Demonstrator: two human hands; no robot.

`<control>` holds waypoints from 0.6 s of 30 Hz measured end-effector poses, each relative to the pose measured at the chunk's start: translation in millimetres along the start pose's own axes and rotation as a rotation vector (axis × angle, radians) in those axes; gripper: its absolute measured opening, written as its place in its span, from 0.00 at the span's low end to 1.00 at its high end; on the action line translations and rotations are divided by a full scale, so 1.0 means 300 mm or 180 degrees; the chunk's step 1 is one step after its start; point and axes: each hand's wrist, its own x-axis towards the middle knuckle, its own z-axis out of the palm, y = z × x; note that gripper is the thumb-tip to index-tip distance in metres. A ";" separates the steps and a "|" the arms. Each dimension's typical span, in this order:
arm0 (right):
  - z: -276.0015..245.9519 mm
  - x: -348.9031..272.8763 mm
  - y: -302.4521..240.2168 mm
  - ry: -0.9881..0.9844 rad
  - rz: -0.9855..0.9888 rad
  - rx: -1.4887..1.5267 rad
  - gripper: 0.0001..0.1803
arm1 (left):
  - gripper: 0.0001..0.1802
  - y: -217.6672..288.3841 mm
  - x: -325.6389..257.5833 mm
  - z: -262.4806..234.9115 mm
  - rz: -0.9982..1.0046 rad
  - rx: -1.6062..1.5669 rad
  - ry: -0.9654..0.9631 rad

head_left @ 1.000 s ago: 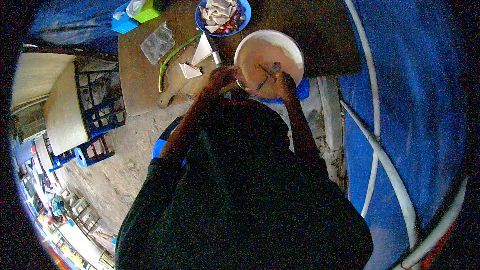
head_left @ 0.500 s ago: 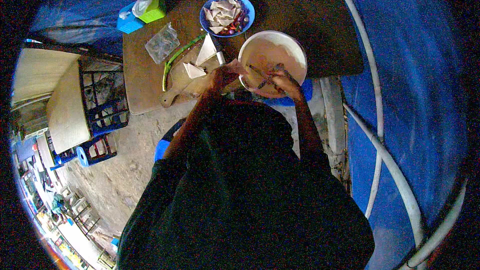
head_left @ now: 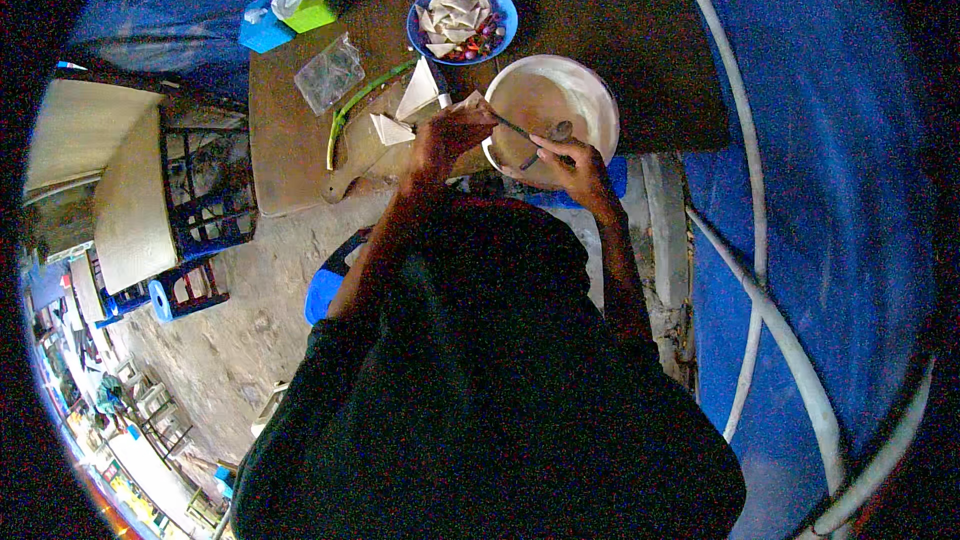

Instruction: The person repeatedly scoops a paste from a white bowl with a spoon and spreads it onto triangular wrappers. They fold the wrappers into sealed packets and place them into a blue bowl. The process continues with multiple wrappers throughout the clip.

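Observation:
My left hand (head_left: 458, 130) is closed on a pale triangular piece (head_left: 476, 103), whose tip shows above the fingers beside the basin. In my right hand (head_left: 577, 168), over the near right rim, is a slim dark utensil (head_left: 515, 127); its far end reaches the piece, and its kind is unclear. Pale brown mixture lies in the white basin (head_left: 603, 105), with a spoon (head_left: 561, 130) showing in it near my right fingers. Left of my left hand, more pale triangles (head_left: 418, 90) lie by the wooden board (head_left: 345, 180). A long green stalk (head_left: 345, 118) stretches across it.
Behind the basin stands a blue bowl (head_left: 513, 35) of pale triangles and red and purple pieces. A clear plastic bag (head_left: 330, 75) and blue and green containers (head_left: 318, 8) sit at the table's far left. A blue tarp wall with white poles (head_left: 735, 90) rises at the right.
My right hand has drawn back from inside the basin to its near right rim. The slim utensil now points at the piece in my left hand, which has risen slightly.

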 end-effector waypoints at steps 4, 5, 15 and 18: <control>-0.011 0.005 -0.052 0.0326 -0.0482 -0.0654 0.16 | 0.15 0.141 0.026 0.032 0.0126 0.2199 0.0296; -0.009 0.005 -0.063 0.0344 -0.0474 -0.0684 0.16 | 0.17 0.167 0.004 0.074 0.0039 0.0248 0.0644; -0.103 -0.058 -0.150 0.0386 0.0289 0.0171 0.17 | 0.18 0.419 -0.003 0.198 -0.0280 0.0156 0.1244; -0.076 -0.025 -0.185 0.0592 0.0888 0.0710 0.19 | 0.21 0.454 0.029 0.203 0.0212 0.0689 0.0924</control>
